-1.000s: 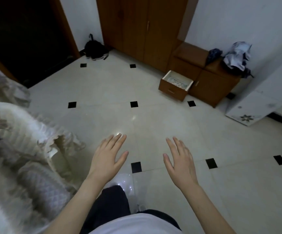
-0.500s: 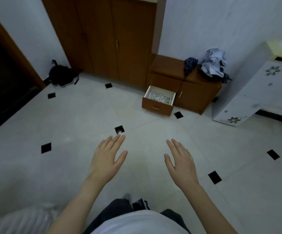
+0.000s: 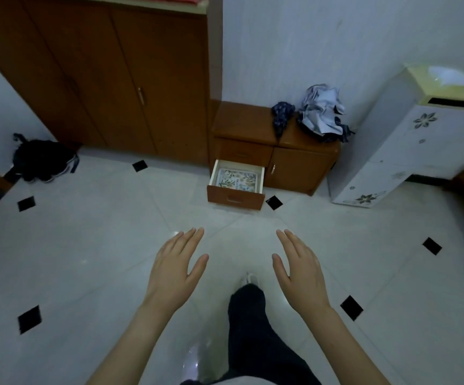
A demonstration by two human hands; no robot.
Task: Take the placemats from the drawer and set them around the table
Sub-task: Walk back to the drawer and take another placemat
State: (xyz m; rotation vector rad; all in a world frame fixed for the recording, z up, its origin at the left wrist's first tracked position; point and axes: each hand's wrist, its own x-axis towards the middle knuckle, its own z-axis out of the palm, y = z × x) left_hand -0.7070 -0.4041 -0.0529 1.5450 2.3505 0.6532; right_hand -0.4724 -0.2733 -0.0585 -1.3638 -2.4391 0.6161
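Ahead, your left hand (image 3: 173, 269) and right hand (image 3: 301, 272) float flat and relaxed, grasping nothing, above glossy tile. The leaf-printed rectangular placemats (image 3: 237, 177) lie in the open wooden drawer (image 3: 235, 198).

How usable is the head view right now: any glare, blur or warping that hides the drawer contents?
Head view: dim and bluish, wide-angle bending at the edges; small glare spots on the floor tiles; the open drawer is reasonably sharp, its floral placemats visible; left hand and right hand unblurred.

No lettering can be read; print on the placemats (image 3: 237, 178) in the drawer (image 3: 235, 195) is blurred.
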